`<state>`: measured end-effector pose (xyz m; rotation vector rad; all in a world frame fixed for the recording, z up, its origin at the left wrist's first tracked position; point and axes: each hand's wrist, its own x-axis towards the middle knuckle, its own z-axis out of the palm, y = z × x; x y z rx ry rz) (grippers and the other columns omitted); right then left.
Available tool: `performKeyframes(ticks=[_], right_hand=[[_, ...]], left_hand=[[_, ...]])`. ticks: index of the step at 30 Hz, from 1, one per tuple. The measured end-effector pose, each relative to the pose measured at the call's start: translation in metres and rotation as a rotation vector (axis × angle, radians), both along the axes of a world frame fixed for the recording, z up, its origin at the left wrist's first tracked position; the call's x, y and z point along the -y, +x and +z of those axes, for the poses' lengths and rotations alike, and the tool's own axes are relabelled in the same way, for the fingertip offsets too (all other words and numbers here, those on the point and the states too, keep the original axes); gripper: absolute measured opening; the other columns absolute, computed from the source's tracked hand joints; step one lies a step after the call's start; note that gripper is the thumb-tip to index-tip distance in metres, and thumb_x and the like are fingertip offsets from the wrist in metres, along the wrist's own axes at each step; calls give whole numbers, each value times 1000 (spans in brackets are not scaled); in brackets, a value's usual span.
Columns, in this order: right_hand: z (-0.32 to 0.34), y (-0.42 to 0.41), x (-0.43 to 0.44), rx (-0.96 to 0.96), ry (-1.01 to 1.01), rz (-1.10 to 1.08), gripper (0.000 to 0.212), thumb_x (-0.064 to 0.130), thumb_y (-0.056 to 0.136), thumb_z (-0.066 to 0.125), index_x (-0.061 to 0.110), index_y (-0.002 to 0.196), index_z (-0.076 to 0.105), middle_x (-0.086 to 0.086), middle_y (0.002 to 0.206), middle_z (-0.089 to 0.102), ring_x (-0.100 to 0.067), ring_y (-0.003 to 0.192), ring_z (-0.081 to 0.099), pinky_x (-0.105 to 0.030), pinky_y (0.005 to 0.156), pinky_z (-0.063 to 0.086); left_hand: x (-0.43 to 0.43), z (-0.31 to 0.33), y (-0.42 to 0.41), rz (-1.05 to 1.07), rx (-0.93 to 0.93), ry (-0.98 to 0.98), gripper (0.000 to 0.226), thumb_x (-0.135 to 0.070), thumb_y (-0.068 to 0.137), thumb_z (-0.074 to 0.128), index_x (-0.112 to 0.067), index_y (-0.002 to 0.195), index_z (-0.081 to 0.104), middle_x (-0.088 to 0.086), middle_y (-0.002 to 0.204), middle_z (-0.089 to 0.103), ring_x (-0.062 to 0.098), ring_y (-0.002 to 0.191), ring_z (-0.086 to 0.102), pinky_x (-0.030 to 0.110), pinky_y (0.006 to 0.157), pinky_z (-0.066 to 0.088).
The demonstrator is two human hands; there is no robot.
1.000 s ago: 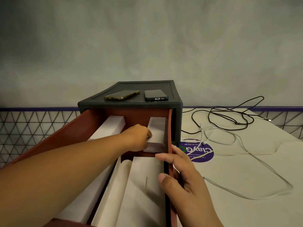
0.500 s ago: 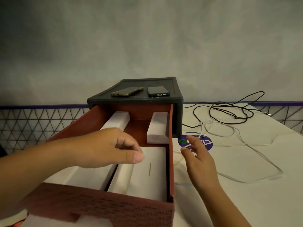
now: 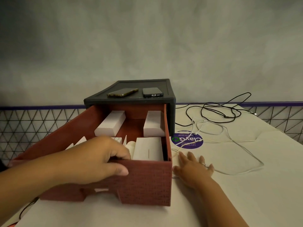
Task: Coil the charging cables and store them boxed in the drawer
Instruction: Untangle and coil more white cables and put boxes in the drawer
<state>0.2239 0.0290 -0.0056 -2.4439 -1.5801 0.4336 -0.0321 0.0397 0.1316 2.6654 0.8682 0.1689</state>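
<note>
The red drawer [image 3: 147, 181] stands pulled far out of its dark grey cabinet [image 3: 170, 102]. Inside lie several white boxes: two at the back [image 3: 109, 124] [image 3: 152, 124] and a larger one at the front right [image 3: 147, 149]. My left hand [image 3: 98, 159] grips the drawer's front wall, thumb outside and fingers inside. My right hand [image 3: 193, 167] lies flat on the white surface just right of the drawer, fingers straight. A white cable [image 3: 229, 138] sprawls loose to the right, one loop passing by my right fingers. A black cable [image 3: 226, 112] lies tangled behind it.
Two phones [image 3: 123, 92] [image 3: 152, 92] lie on top of the cabinet. A purple round sticker [image 3: 186, 140] is on the white surface beside the drawer. A black wire mesh fence [image 3: 32, 122] runs along the back edge, in front of a grey wall.
My left hand came back from the rear white box to the drawer's front wall and gripped it. My right hand left the drawer's side and dropped flat onto the surface. The view pulled back.
</note>
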Motion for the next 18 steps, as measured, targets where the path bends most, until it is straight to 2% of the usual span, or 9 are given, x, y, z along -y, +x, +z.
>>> performKeyframes(ticks=[4,8,14,18], right_hand=[[-1,4,0,27,-45,59,66,58,92,33,37,148,2,8,158,-6,-32,144,-7,-61,109,1],[0,3,0,31,-47,81,68,59,91,36,37,147,4,9,157,-6,-31,144,-6,-60,109,1],[-1,1,-4,19,-59,115,74,61,89,40,38,147,1,8,157,-10,-31,144,-9,-60,110,-2],[-1,-1,-3,20,-56,139,74,61,88,42,39,147,3,9,157,-10,-30,145,-8,-59,110,-2]], left_hand=[[-25,3,21,30,52,51,12,-22,83,69,-30,74,68,-18,77,65,1,75,62,20,68,48],[-59,-1,36,106,82,96,22,-22,84,69,-41,73,64,-20,79,66,-5,79,61,17,70,47],[-90,-2,62,142,71,114,8,-24,84,68,-32,84,69,-14,89,69,0,89,63,32,86,52],[-98,-3,64,139,60,137,9,-23,86,66,-31,83,67,-13,88,69,3,88,63,36,86,51]])
